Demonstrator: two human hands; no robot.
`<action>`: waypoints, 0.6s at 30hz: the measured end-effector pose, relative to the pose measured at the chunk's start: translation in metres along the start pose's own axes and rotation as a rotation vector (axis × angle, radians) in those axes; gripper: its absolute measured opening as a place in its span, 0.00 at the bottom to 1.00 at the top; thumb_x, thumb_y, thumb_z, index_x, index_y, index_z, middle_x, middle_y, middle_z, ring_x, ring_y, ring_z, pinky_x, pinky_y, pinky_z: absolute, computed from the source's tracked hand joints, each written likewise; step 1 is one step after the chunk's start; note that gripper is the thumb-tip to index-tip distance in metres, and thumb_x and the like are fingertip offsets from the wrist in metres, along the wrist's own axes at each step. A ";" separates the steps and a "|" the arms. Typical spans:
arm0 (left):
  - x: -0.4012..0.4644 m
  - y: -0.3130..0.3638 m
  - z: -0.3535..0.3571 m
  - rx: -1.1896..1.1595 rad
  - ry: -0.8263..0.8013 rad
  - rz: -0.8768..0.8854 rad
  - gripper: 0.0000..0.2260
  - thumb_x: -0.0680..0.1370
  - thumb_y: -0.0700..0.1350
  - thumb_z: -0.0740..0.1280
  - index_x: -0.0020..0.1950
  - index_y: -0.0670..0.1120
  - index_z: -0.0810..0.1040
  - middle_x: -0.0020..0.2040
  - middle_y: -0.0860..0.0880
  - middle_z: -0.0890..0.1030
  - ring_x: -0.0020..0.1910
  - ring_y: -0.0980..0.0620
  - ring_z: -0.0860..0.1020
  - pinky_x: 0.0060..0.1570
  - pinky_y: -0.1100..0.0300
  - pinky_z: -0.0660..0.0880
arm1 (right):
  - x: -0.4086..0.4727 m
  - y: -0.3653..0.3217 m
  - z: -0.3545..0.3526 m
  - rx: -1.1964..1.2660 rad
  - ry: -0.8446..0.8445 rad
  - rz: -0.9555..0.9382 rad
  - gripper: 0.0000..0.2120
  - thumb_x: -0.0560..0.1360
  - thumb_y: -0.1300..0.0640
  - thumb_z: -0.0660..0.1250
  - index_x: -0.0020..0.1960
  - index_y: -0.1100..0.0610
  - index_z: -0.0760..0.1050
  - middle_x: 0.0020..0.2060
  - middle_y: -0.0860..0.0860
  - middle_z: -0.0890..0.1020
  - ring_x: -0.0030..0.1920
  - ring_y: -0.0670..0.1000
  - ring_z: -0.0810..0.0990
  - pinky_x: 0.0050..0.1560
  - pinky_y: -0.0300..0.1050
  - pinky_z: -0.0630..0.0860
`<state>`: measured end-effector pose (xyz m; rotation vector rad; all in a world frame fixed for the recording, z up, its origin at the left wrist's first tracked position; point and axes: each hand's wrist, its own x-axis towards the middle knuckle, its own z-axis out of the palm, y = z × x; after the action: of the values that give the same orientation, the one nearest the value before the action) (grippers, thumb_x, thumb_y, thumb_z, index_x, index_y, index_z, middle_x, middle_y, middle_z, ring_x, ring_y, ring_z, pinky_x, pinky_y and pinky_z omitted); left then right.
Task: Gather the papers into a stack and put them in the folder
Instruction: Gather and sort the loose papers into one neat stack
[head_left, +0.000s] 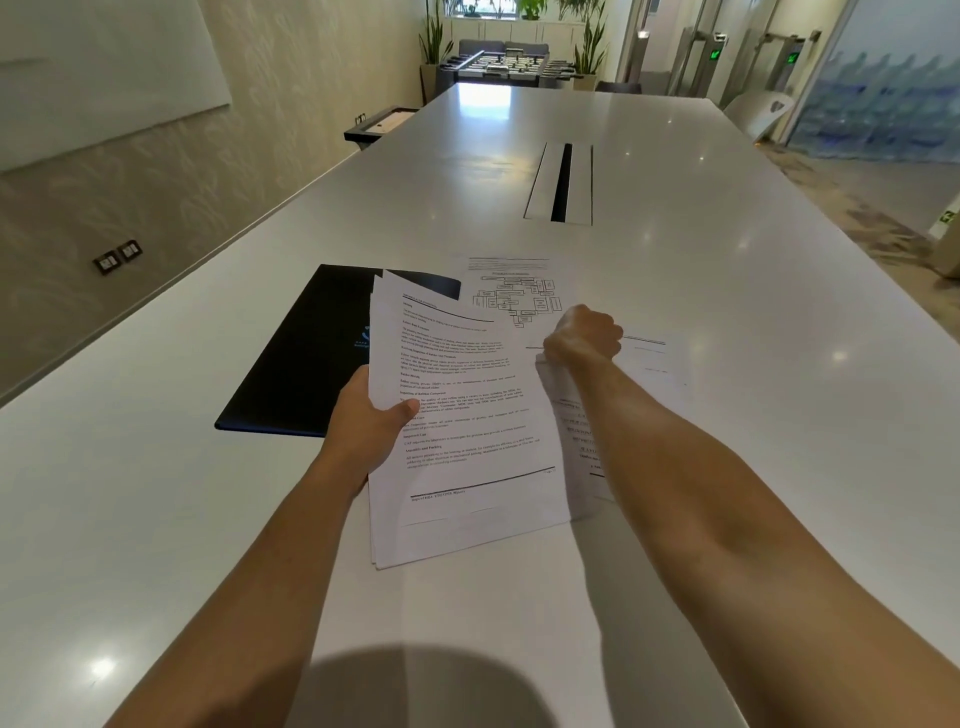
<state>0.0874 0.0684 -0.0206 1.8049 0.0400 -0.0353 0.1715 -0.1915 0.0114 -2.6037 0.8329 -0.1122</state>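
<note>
Papers (457, 405) already collected sit fanned in the left grip (369, 421), thumb pinched on top near the left edge and fingers underneath, so the bundle is lifted and tilted off the counter (727, 291). Holding it by that edge probably leaves the other side free for the next sheets to be slid in. The right grip (584, 335) is curled into a loose fist just right of the bundle, pressed down where a loose sheet (582, 426) lies under the forearm; it looks to be pinching or dragging that sheet, though the fingertips are hidden and I cannot tell whether it truly holds it. Just beyond the right grip lies a diagram page (511, 291), flat on the counter, and to its right a faint further sheet (649, 358). The sheets are not yet squared, so gathering seems to be midway.

The dark folder (311, 353) lies closed just beyond and left of the left grip, partly under the raised bundle, near enough to take the stack once it is squared.

The counter is a long, glossy pale slab with a cable slot (561, 182) well beyond both grips. Further off stand a foosball table (501, 65) and potted plants (589, 47), with a whiteboard (98, 73) on the wall to the left and glass gates on the right.
</note>
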 end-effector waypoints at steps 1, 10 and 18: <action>0.000 0.000 0.000 -0.003 -0.002 0.001 0.20 0.77 0.39 0.72 0.66 0.48 0.71 0.59 0.48 0.79 0.54 0.49 0.79 0.42 0.57 0.79 | 0.001 -0.001 0.001 -0.035 0.000 -0.002 0.20 0.73 0.60 0.69 0.65 0.61 0.74 0.60 0.60 0.76 0.61 0.60 0.74 0.60 0.51 0.75; 0.002 -0.001 0.001 0.028 0.010 -0.006 0.20 0.77 0.41 0.72 0.65 0.50 0.71 0.58 0.49 0.79 0.51 0.52 0.79 0.39 0.59 0.77 | 0.000 -0.003 -0.003 0.114 0.018 0.008 0.21 0.72 0.67 0.68 0.65 0.65 0.72 0.60 0.60 0.78 0.60 0.59 0.79 0.56 0.50 0.79; 0.002 -0.002 0.001 0.025 0.006 -0.003 0.20 0.77 0.41 0.72 0.66 0.52 0.71 0.58 0.50 0.79 0.50 0.52 0.79 0.38 0.60 0.77 | -0.003 0.000 -0.005 0.252 -0.016 0.046 0.24 0.72 0.63 0.69 0.65 0.59 0.65 0.57 0.55 0.77 0.59 0.57 0.78 0.58 0.53 0.75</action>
<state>0.0894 0.0682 -0.0230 1.8300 0.0466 -0.0326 0.1678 -0.1916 0.0160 -2.3465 0.8159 -0.1719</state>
